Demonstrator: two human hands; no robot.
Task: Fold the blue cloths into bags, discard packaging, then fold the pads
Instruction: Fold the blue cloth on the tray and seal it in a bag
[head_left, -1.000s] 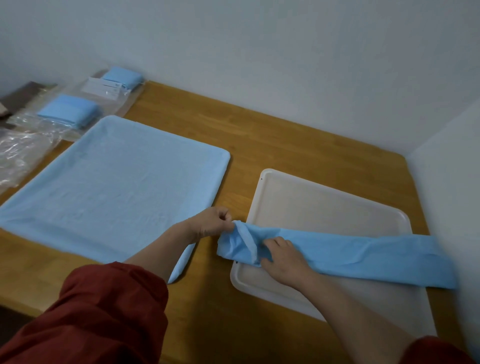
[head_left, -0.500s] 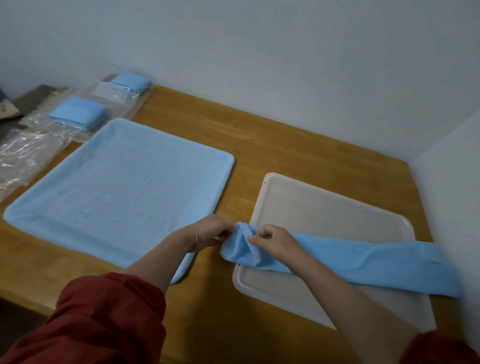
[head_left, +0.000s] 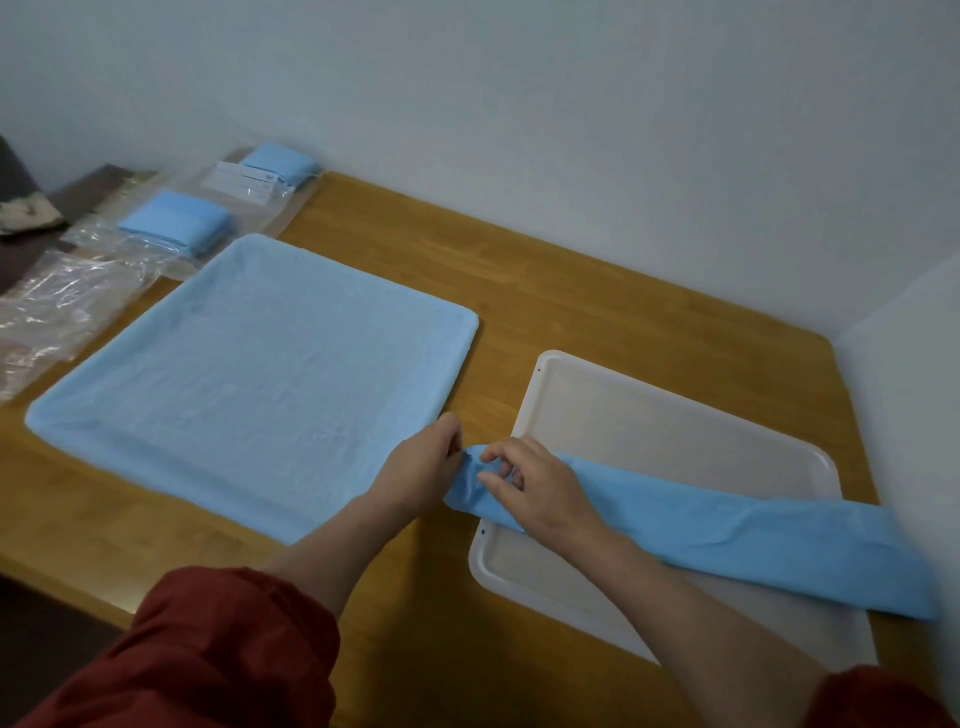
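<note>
1. The left hand (head_left: 421, 467) pinches the very end of the blue cloth (head_left: 727, 530) with its fingers curled; by the look of it, it anchors that end so the next fold starts square
2. The right hand (head_left: 540, 488) sits just beside it, thumb and curled fingers nipping the cloth's upper layer, probably to turn the end over onto itself
3. The blue cloth is already a long, narrow band lying slantwise across the white tray (head_left: 649, 431), its far end running off the tray's right side; the tray likely serves as a smooth, firm bed for creasing
4. The cloth looks thin, matte and softly wrinkled, limp rather than stiff
5. The tray is pale plastic, rectangular, with rounded corners and a low raised rim
6. Left of the tray, a large pad (head_left: 249, 384) lies spread flat on the wooden tabletop (head_left: 545, 291), with rounded corners, a puffed border and a finely crinkled middle, seemingly laid out for its own folding
7. At the far left, a bagged cloth (head_left: 176, 221), a labelled bagged cloth (head_left: 278, 166) and a glossy, crumpled plastic wrapper (head_left: 57, 296) sit well apart from the work
</note>
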